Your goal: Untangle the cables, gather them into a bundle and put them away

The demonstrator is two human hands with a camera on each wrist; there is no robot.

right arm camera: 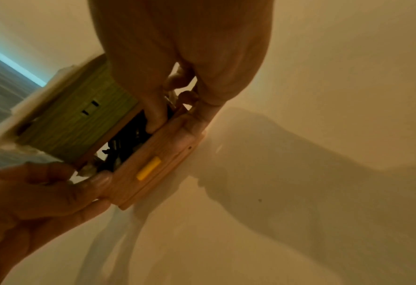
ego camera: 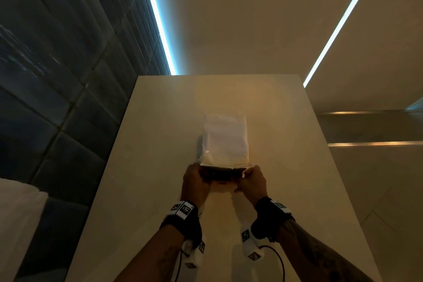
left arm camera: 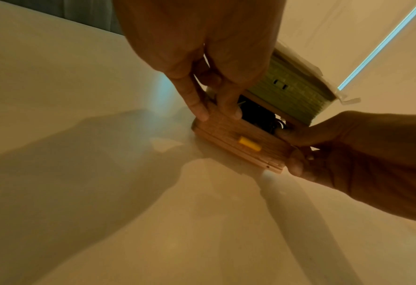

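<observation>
Now both hands, left hand (ego camera: 194, 177) and right hand (ego camera: 251, 179), grip the small wooden box's (left arm camera: 240, 142) ends on the beige table (ego camera: 160, 144); black cables (left arm camera: 258, 115) sit inside, springy, so best pressed down centrally.

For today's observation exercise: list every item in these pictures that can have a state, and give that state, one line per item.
wooden box: on the table, partly open, a gap under its lid.
lid: raised, tilted, not closed.
yellow latch: unfastened.
black cables: inside the box, showing through the gap.
left hand: fingers curled on the box's front edge.
right hand: fingers curled on the box's other end.
table: carries the box.
</observation>
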